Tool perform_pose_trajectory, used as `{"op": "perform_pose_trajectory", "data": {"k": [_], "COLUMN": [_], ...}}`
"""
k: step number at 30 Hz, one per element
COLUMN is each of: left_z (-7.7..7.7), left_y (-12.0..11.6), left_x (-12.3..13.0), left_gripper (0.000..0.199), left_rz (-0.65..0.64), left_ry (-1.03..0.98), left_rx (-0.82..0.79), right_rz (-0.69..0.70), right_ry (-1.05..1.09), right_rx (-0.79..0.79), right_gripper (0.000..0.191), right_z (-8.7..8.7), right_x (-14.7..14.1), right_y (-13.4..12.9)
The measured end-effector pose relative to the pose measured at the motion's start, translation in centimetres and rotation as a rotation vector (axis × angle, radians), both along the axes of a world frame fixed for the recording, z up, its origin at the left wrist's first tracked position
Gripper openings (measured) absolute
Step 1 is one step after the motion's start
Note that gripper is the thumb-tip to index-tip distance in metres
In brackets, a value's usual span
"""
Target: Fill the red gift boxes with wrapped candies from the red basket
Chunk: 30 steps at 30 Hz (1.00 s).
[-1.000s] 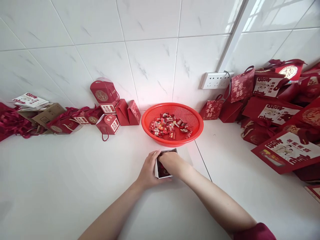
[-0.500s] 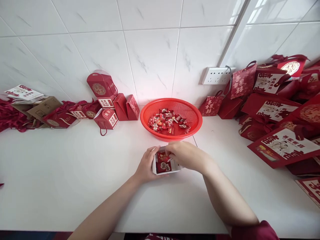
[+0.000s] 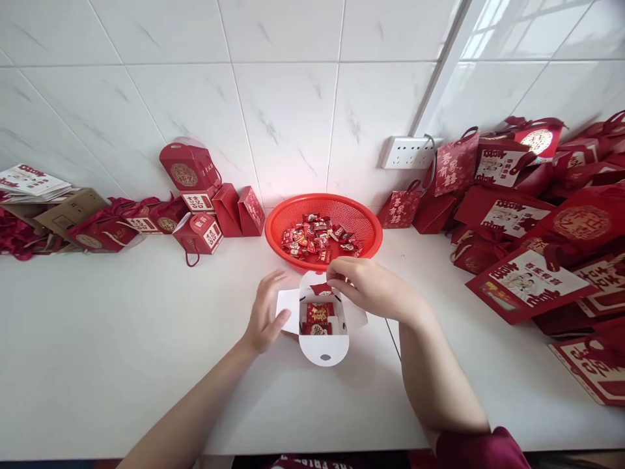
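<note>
A small gift box (image 3: 324,352) stands on the white counter with its white-lined flaps spread. Red and gold wrapped candies (image 3: 319,313) lie inside it. My left hand (image 3: 265,318) is open at the box's left flap, thumb and fingers apart. Over the back of the box, my right hand (image 3: 359,280) has its fingertips pinched on a red candy packet (image 3: 321,289). Part of that packet is covered by the fingers. Behind the box, a red plastic basket (image 3: 374,238) holds many wrapped candies (image 3: 317,236).
Red gift boxes (image 3: 200,233) stand along the tiled wall at left, beside brown cardboard (image 3: 73,212). Many red gift bags and boxes (image 3: 530,280) are heaped at right. A power strip (image 3: 409,152) is fixed to the wall.
My right hand has risen out of the box with a red candy packet. My left hand has let go of the box side and moved left; the flaps now show spread.
</note>
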<state>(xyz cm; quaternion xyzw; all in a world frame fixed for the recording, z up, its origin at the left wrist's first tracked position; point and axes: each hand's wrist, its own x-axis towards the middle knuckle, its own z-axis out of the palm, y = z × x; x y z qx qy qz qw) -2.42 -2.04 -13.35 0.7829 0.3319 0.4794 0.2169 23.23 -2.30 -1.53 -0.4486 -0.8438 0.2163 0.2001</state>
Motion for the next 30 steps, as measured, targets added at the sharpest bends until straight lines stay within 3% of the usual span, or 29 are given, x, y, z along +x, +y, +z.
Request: {"op": "perform_pose_trajectory", "data": {"k": [2,4,7,9,12,15,21,30], "left_z": [3.2,6.5,10.5,11.9,12.5,12.6,12.2,12.1], "left_y": [-0.1,-0.3,-0.5,-0.6,-0.4,-0.2,0.5,0.6], "left_x": [0.1,0.7,2.2,3.2,4.1,4.1,3.2,3.1], "left_gripper": [0.036,0.022,0.027,0.033,0.031,0.030,0.028,0.029], "left_rz": [0.080,0.065,-0.030,-0.088,-0.173,-0.226,-0.238,-0.407], "left_ry": [0.034,0.120,0.266,0.243,0.090,-0.031,-0.127,-0.181], "left_rx": [0.025,0.010,-0.180,-0.395,-0.685,-0.820,-0.829,-0.849], "right_rz": [0.004,0.009,0.016,0.012,0.033,0.073,0.099,0.310], "right_ry": [0.018,0.041,0.133,0.272,0.567,0.774,0.784,0.746], "right_rx": [0.004,0.022,0.008,-0.068,-0.240,-0.333,-0.372,-0.523], "right_gripper": [0.017,0.016,0.014,0.013,0.014,0.019,0.025,0.035], "right_z": [0.2,0.3,0.4,0.4,0.3,0.1,-0.4,-1.7], "right_x": [0.2,0.4,0.3,0.2,-0.1,-0.4,-1.4,-2.0], "right_y": [-0.2,-0.4,-0.7,-0.7,-0.5,-0.1,0.3,1.0]}}
